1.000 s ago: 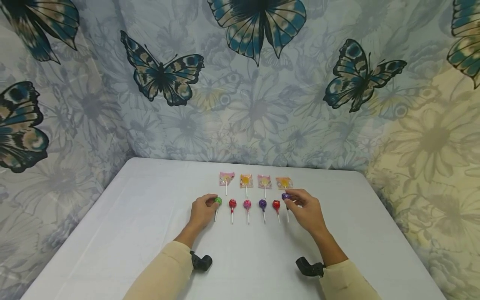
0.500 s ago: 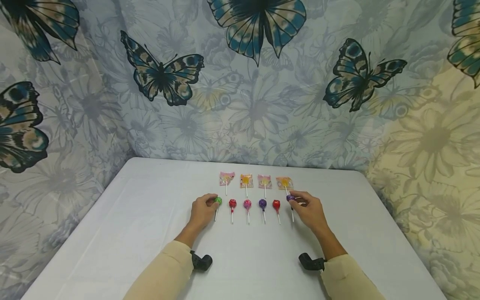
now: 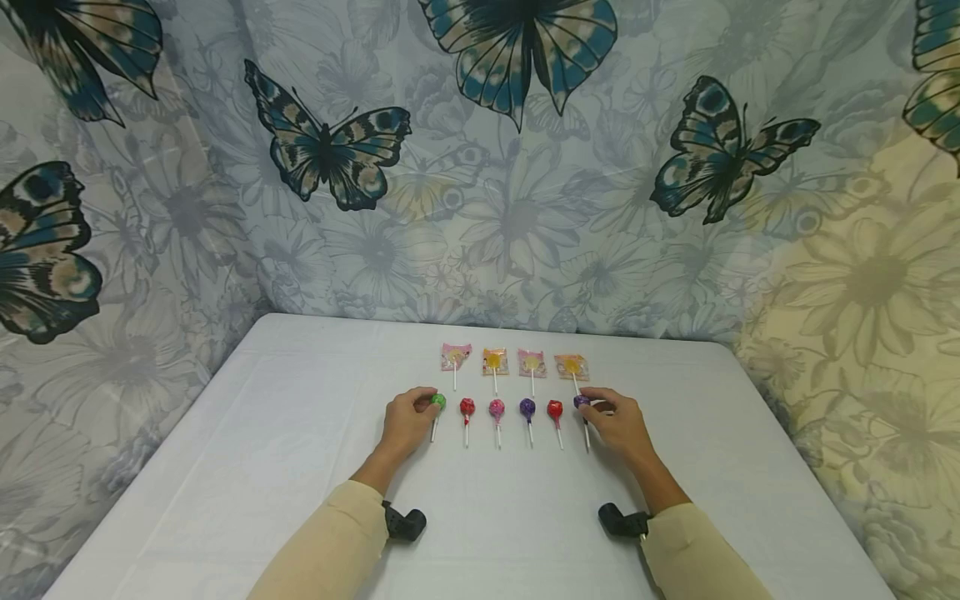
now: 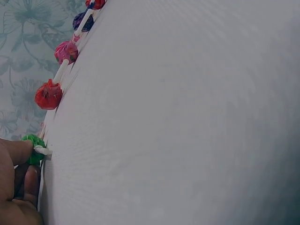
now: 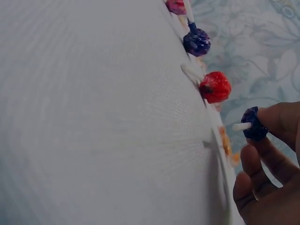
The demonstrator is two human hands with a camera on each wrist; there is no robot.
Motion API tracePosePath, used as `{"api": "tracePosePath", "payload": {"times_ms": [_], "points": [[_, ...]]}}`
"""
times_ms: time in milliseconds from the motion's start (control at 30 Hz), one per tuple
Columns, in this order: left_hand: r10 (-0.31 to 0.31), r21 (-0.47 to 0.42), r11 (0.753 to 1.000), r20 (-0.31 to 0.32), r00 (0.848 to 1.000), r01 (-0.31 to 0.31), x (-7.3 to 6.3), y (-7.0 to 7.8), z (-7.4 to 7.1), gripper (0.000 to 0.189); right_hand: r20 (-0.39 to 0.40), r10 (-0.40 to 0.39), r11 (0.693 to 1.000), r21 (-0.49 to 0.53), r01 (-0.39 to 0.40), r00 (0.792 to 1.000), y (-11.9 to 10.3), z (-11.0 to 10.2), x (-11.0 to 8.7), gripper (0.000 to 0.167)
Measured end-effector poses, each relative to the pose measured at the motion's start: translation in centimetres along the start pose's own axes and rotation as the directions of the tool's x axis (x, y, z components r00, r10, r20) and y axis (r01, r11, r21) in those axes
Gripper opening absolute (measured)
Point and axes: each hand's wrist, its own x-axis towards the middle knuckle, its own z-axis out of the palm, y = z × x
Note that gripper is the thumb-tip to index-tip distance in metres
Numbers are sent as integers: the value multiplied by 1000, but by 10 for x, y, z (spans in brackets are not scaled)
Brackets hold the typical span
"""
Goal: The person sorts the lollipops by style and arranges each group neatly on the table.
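At the left end of the front row, my left hand point(image 3: 407, 422) pinches the green lollipop point(image 4: 33, 149) by its wrapped ball. My right hand point(image 3: 618, 423) holds a purple lollipop point(image 5: 254, 124) between thumb and finger at the row's right end, its white stick pointing toward me. Between the hands lie a red lollipop point(image 3: 467, 407), a pink lollipop point(image 3: 497, 407), another purple lollipop point(image 3: 527, 408) and a second red lollipop point(image 3: 555, 409), sticks toward me. In the right wrist view the held purple ball appears beside the red lollipop point(image 5: 215, 87).
Behind them runs a row of flat lollipops in clear packets, from a pink packet point(image 3: 456, 357) to an orange packet point(image 3: 572, 367). All lie on a white table point(image 3: 300, 350). A butterfly-patterned cloth point(image 3: 517, 225) hangs behind the far edge.
My right hand has shifted slightly right and toward me with the purple lollipop, widening its space from the red one. My left hand stays in place on the green lollipop.
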Motion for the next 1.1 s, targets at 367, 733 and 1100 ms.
{"api": "tracePosePath", "payload": {"times_ms": [367, 733, 1100], "points": [[6, -5, 1000, 0, 1000, -6, 0, -1, 0, 24, 18, 7, 999, -48, -6, 1000, 10, 4, 6, 31], [9, -11, 1000, -7, 1000, -9, 0, 0, 0, 24, 18, 7, 993, -114, -5, 1000, 15, 7, 7, 29], [5, -11, 1000, -4, 1000, -5, 0, 0, 0, 26, 19, -10, 991, -135, 12, 1000, 16, 8, 6, 31]]}}
